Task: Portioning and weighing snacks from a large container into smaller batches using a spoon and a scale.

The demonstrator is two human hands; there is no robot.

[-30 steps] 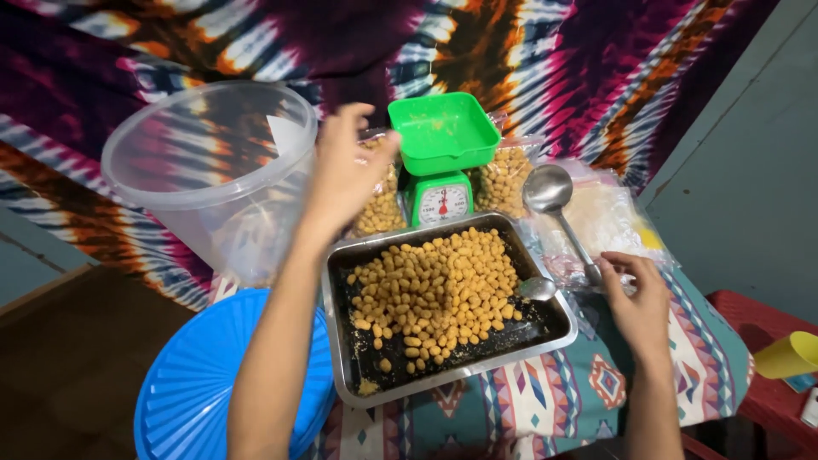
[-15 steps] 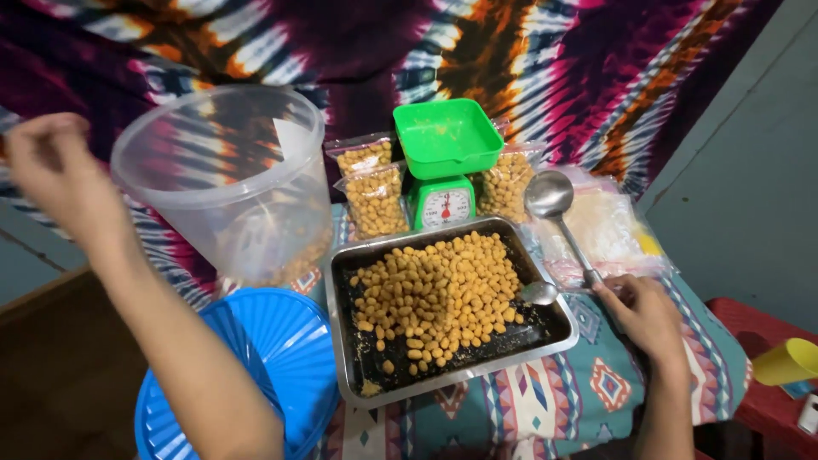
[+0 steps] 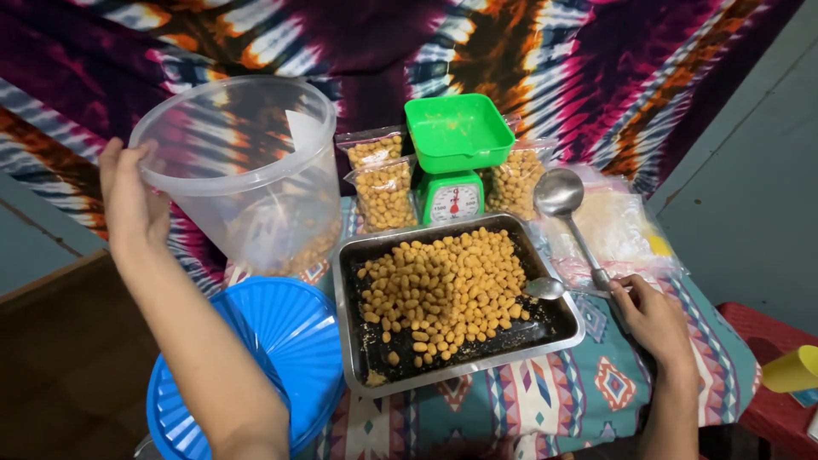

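Fingers of our left hand (image 3: 132,200) curl over the rim of the clear tub (image 3: 247,175) beside the tray (image 3: 354,341), light and flexing, best gripped there, while our right hand (image 3: 652,315) closes on a spoon (image 3: 554,288).

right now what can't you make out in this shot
Head view, the only one:
- Right hand: fingers curl over the spoon handle, so the grip is hidden.
- Left hand: on the clear tub rim; palm side faces away.
- Scale dial: too small to read.
- Blue lid: partly behind the left forearm, cut off by the bottom edge.
- Yellow cup: cut off at the right edge.
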